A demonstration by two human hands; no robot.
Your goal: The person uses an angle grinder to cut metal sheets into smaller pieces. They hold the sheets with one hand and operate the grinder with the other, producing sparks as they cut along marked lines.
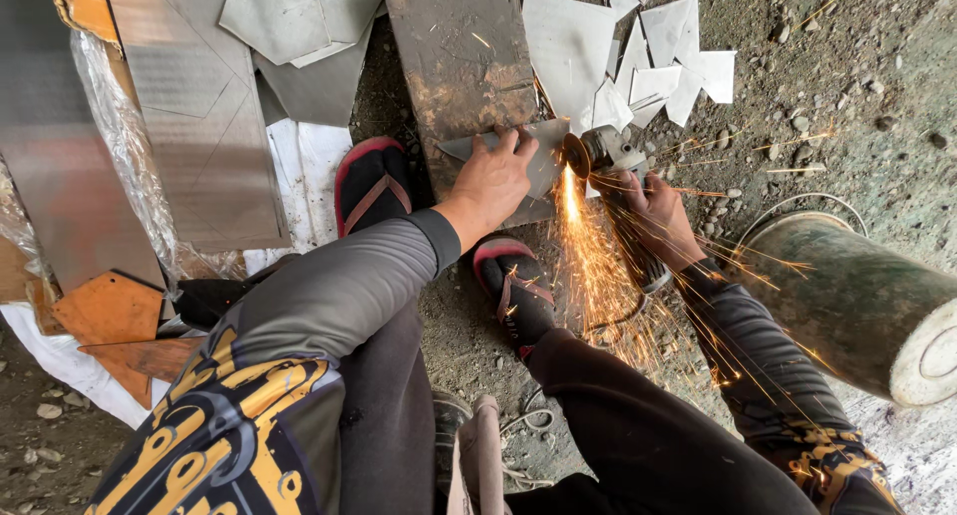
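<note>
Clearly we press the metal sheet (543, 161) onto the rusty plate (464, 61) with our flat left hand (491, 181); our right hand (653, 206) grips the angle grinder (603, 156). Sparks could burn our sandalled foot (518, 291).

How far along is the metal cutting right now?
Done: a pile of cut sheet pieces lies beyond the work. In hand: the left hand pins a metal piece on the rusty plate while the right hand runs the angle grinder, sparks flying. Left: larger uncut sheets nearby.

No labels, signs, screens — clear plastic wrapping (125, 141) on sheets, perhaps packaging
</note>
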